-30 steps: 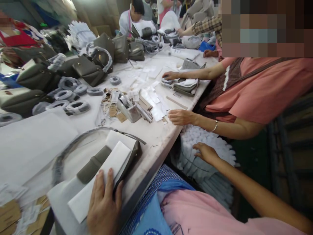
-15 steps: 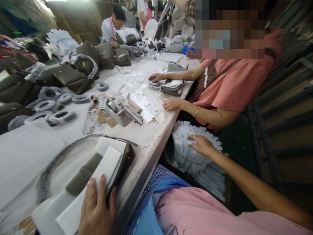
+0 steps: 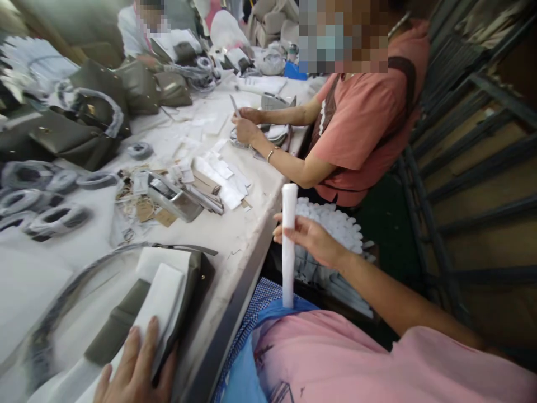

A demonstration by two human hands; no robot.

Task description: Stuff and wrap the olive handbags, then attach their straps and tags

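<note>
Right hand (image 3: 312, 238) pinches a roll (image 3: 289, 266) upright at five o'clock and left hand (image 3: 136, 366) rests spread on the bag (image 3: 189, 291) at eight, so roll-handling seems the step, the next move calling for clearance past the table (image 3: 259, 229) edge.

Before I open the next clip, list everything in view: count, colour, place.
Table: 1, white, centre and left
Near bag: 1, olive-grey, lower left
Folded paper: white, on the near bag; count unclear
Wrapped strap: 1, grey, left of the near bag
Other bags: several, olive-grey, far left
Wrapped coils: several, grey, left side
Tape dispenser: 1, grey, mid-table
Tags: several, brown, beside the tape dispenser
Paper strips: several, white, mid-table
Single roll: 1, white, upright beside the table edge
Stacked rolls: many, white, below the table edge
Rack: 1, dark, far right
Co-workers: at least 2, orange-pink and white tops, around the table
Left hand: 1, bare, on the folded paper
Right hand: 1, bare, holding the single roll
</note>
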